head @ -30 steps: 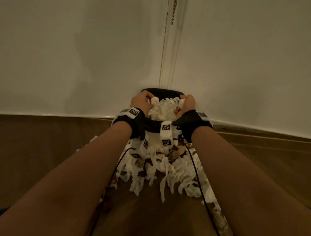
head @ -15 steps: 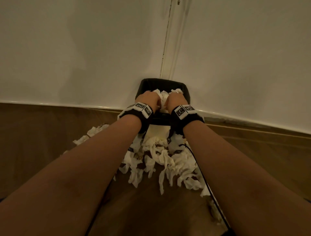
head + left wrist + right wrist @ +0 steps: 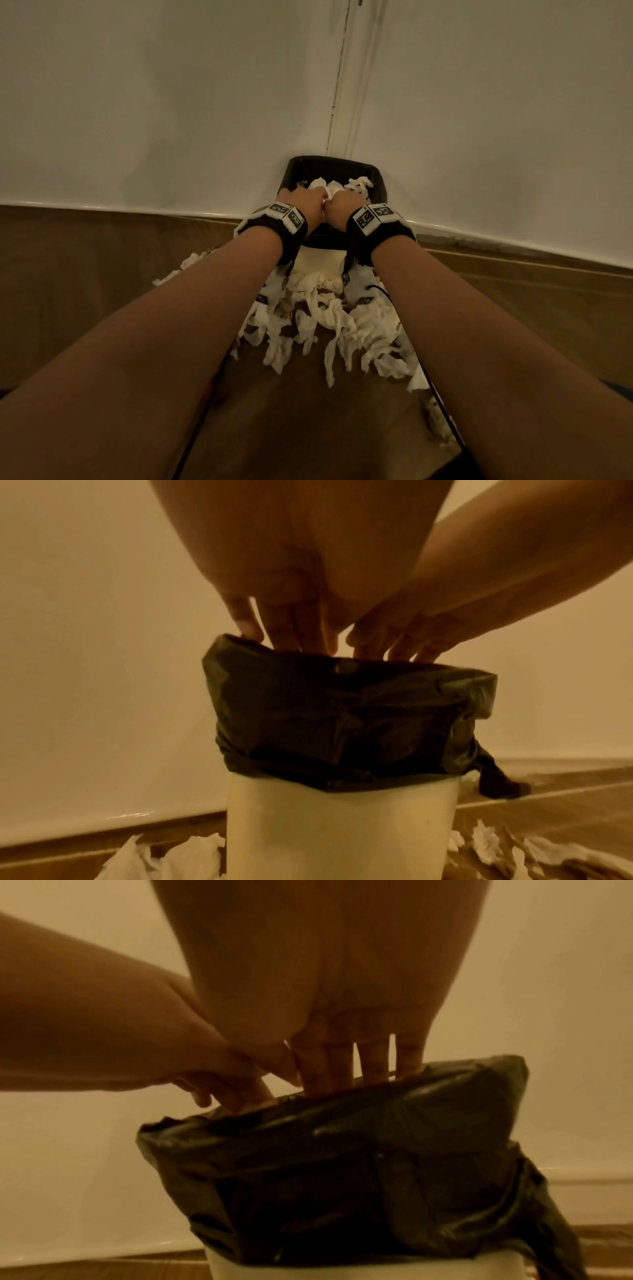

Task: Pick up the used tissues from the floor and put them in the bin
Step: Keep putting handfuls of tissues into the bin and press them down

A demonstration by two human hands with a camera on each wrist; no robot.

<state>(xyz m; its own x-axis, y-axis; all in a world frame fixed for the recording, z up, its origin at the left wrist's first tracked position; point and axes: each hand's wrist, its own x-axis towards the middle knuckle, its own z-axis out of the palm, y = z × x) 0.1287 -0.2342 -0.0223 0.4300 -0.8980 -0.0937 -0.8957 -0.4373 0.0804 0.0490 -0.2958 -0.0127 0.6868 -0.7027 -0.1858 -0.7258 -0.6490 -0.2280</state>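
A white bin [image 3: 320, 260] with a black liner [image 3: 330, 161] stands in the wall corner; crumpled white tissues [image 3: 359, 181] fill its top. Both hands are side by side over its mouth. The left hand [image 3: 301, 200] and the right hand [image 3: 342, 209] reach down into it. In the left wrist view the left fingers [image 3: 284, 631] point straight down past the liner rim [image 3: 342, 718], and the right fingers [image 3: 339, 1064] do the same in the right wrist view. Fingertips are hidden inside the bin. Several more tissues [image 3: 329, 318] lie on the floor before the bin.
Two white walls meet behind the bin, with a dark seam [image 3: 337, 85] in the corner. The floor [image 3: 85, 274] is brown wood. Loose tissues [image 3: 192, 859] lie at both sides of the bin's foot. Cables [image 3: 442, 411] trail from the wristbands.
Both hands held a bundle of tissues above the bin a second ago. They have since come together and sunk into the bin's mouth, and the bundle now lies in the bin.
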